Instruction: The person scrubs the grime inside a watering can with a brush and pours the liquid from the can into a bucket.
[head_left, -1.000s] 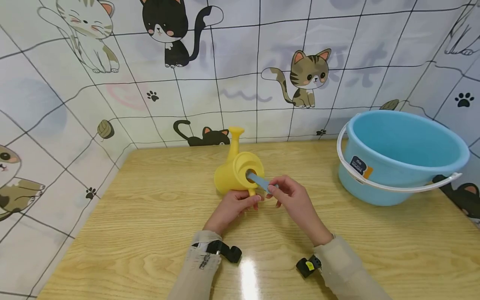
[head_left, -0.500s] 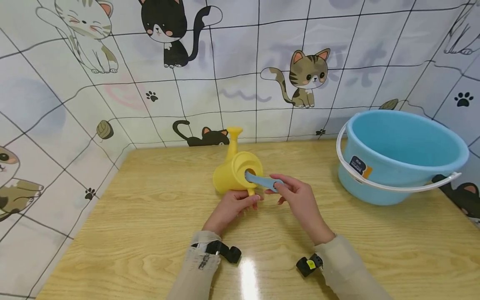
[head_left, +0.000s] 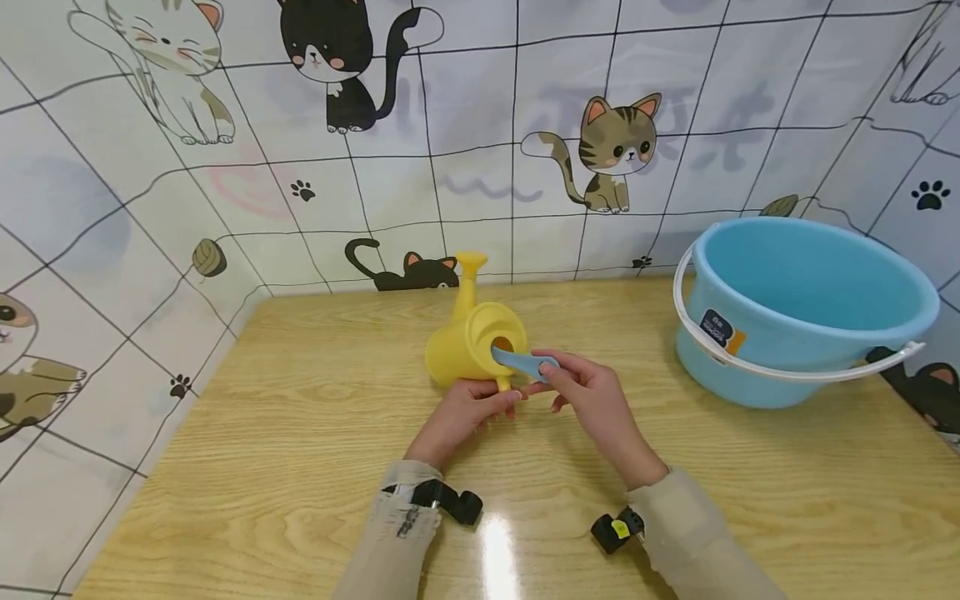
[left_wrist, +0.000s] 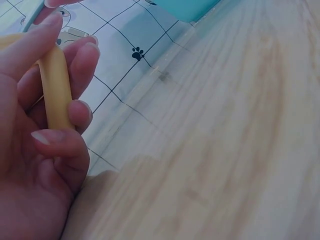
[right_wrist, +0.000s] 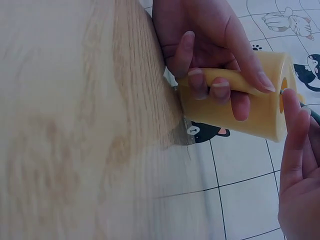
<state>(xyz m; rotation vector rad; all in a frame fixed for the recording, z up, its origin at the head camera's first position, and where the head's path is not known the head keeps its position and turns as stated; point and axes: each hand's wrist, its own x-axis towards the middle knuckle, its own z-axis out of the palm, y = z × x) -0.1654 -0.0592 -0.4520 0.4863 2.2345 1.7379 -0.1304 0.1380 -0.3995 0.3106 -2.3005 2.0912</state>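
In the head view a yellow watering can (head_left: 459, 348) stands mid-table, its opening turned toward the right hand and its spout rising at the back. My left hand (head_left: 456, 417) grips its handle; the left wrist view shows the fingers curled around this yellow handle (left_wrist: 57, 95). My right hand (head_left: 596, 408) pinches the end of a slim light-blue stick-like handle (head_left: 519, 361) between thumb and fingers. The other end of the blue piece goes into the can's opening and is hidden inside. Both hands are close together; the right wrist view shows the can's body (right_wrist: 235, 112) behind the left fingers.
A large light-blue bucket (head_left: 750, 367) with a white carrying handle (head_left: 795, 379) stands at the right of the wooden table (head_left: 300, 467). Behind the table hangs a white gridded cloth (head_left: 480, 108) printed with cartoon cats.
My right hand has drawn the blue handle a little outward and levelled it, then eased slightly back toward the can. My left hand and the watering can have stayed nearly still.
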